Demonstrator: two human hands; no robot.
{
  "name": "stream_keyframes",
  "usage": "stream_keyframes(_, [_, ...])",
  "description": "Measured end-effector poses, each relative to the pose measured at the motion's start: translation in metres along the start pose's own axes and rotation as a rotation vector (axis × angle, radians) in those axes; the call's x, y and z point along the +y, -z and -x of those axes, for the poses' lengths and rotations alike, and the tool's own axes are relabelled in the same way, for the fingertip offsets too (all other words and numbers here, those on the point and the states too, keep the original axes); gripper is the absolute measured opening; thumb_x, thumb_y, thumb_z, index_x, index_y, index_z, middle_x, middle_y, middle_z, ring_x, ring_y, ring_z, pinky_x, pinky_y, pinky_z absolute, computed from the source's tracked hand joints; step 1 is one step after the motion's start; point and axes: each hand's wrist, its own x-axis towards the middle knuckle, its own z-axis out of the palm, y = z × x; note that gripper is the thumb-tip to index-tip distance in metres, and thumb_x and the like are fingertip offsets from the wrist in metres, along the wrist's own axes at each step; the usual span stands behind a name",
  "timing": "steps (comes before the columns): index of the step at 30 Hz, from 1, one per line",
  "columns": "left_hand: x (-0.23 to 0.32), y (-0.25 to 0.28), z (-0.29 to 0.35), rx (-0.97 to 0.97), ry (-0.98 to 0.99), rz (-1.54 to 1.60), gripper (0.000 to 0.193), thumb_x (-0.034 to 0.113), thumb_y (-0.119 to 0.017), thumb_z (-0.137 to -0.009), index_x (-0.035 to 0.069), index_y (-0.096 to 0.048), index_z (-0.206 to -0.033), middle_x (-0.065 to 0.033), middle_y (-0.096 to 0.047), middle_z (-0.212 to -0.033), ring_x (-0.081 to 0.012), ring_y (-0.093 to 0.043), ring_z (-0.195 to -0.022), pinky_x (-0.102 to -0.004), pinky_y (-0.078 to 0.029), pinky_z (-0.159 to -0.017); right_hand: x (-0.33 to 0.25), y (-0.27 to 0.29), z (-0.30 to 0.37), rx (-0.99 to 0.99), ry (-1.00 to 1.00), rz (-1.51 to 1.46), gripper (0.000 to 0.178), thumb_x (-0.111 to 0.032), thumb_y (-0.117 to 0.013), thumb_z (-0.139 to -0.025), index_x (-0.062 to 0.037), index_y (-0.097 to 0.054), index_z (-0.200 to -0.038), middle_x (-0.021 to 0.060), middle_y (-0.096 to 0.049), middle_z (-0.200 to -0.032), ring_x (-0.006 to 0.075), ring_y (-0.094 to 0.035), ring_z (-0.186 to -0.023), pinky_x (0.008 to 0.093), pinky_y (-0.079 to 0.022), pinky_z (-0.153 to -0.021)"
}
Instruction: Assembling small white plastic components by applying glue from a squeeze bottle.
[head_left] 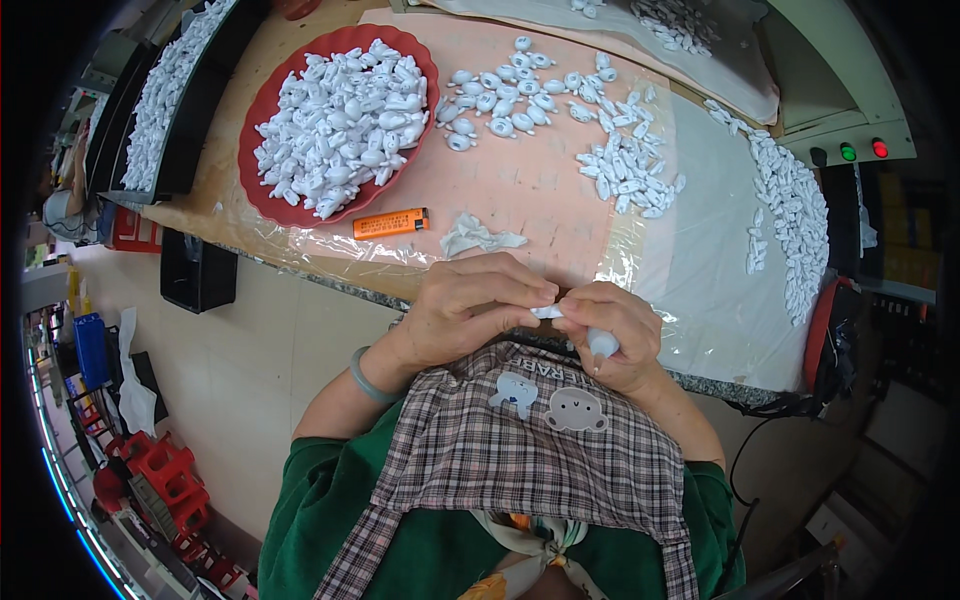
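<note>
Near the table's front edge, my left hand (480,300) and my right hand (625,330) meet fingertip to fingertip. Between them a small white plastic piece (547,312) is pinched, mostly covered by the fingers. My right hand also holds a whitish rounded thing with a brownish tip (601,344) in its palm; its kind is hidden. Just beyond the hands lies a crumpled white tissue (480,236). An orange lighter (391,223) rests to its left. Further off, several round-headed white pieces (505,95) and small elongated white pieces (630,165) are scattered on the pink sheet (470,190).
A red scalloped bowl (250,190) heaped with white pieces stands at the left. Beside it a black tray (190,125) holds more. At the right, small white pieces (795,230) lie near a machine with green and red lights (864,150). Red stools (165,470) stand on the floor.
</note>
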Motion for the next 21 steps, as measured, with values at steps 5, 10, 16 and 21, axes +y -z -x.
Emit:
stream_keyframes(5, [0.001,0.000,0.000,0.078,0.090,0.021,0.024,-0.002,-0.072,-0.072,-0.001,-0.070,-0.096,-0.0134,-0.069,-0.096,-0.0227,-0.065,-0.090,-0.0319,-0.051,-0.079,0.006,-0.004,-0.007,0.014,0.023,-0.013,0.030,0.005,-0.076,-0.066,-0.0004,-0.065,-0.093,0.0132,-0.067,-0.081,0.0232,-0.067,-0.070,0.0280,-0.054,-0.056])
stream_keyframes(10, [0.013,0.038,-0.010,0.286,-0.058,-0.350,0.022,-0.002,-0.071,-0.074,0.000,-0.067,-0.096,-0.0105,-0.066,-0.094,-0.0199,-0.063,-0.085,-0.0290,-0.054,-0.070,0.008,0.007,-0.017,-0.062,-0.212,-0.045,0.046,0.007,-0.073,-0.065,-0.0003,-0.063,-0.109,0.0087,-0.063,-0.077,0.0208,-0.063,-0.068,0.0270,-0.052,-0.060])
stream_keyframes(16, [0.025,0.108,-0.038,0.511,0.002,-1.109,0.035,-0.006,-0.067,-0.072,0.002,-0.063,-0.106,-0.0133,-0.060,-0.113,-0.0316,-0.058,-0.109,-0.0371,-0.048,-0.092,0.018,0.022,0.001,-0.027,-0.277,0.012,0.029,0.006,-0.071,-0.073,0.0000,-0.064,-0.101,0.0078,-0.062,-0.075,0.0159,-0.059,-0.067,0.0260,-0.047,-0.062])
stream_keyframes(21, [0.012,0.099,-0.071,0.142,-0.141,-1.345,0.043,0.008,-0.069,-0.072,0.004,-0.060,-0.113,-0.0138,-0.055,-0.121,-0.0359,-0.043,-0.126,-0.0532,-0.035,-0.101,0.019,0.022,0.001,-0.032,-0.297,0.022,0.025,0.006,-0.070,-0.073,-0.0004,-0.063,-0.097,0.0078,-0.062,-0.074,0.0171,-0.060,-0.067,0.0265,-0.047,-0.061])
